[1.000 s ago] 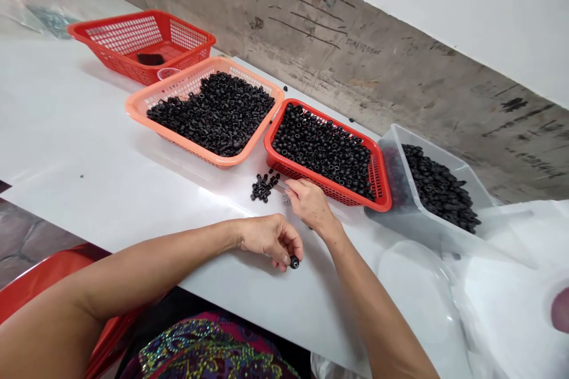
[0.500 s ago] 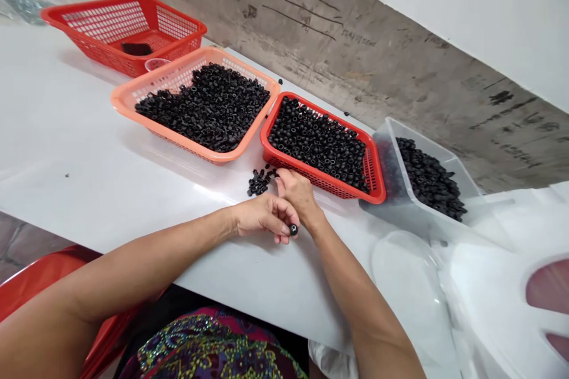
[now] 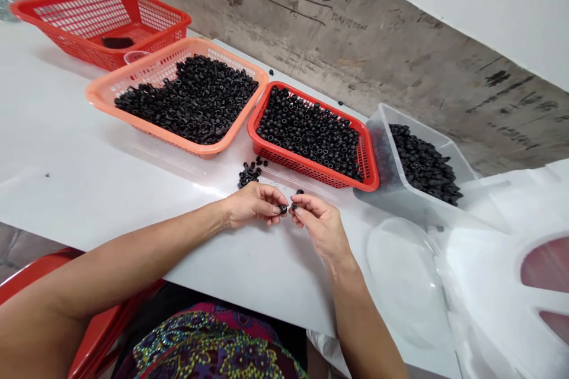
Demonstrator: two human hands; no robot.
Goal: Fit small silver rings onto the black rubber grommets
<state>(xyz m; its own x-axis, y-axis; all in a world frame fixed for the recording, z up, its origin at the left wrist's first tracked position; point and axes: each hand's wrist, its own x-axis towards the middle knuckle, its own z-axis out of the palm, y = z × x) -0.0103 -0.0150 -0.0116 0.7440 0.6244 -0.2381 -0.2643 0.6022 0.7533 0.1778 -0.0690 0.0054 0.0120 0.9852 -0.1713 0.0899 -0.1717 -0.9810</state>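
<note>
Over the white table [image 3: 133,189], a round black piece [image 3: 283,209] sits pinched in the left hand [image 3: 253,207]; just beside it, the right hand [image 3: 323,225] pinches a smaller black piece [image 3: 294,206]. Beyond them lies a small black pile [image 3: 249,174], then a red basket [image 3: 302,165] and an orange basket [image 3: 101,93], each holding many loose black parts [image 3: 311,133].

The left hand [image 3: 252,206] pinches a black ring [image 3: 283,209] just beside a smaller black piece [image 3: 294,207] in the right hand [image 3: 322,226]. Beyond, a salmon basket [image 3: 101,95], a red basket [image 3: 306,170] and a clear bin [image 3: 383,157] hold black parts on the white tabletop [image 3: 102,189].
</note>
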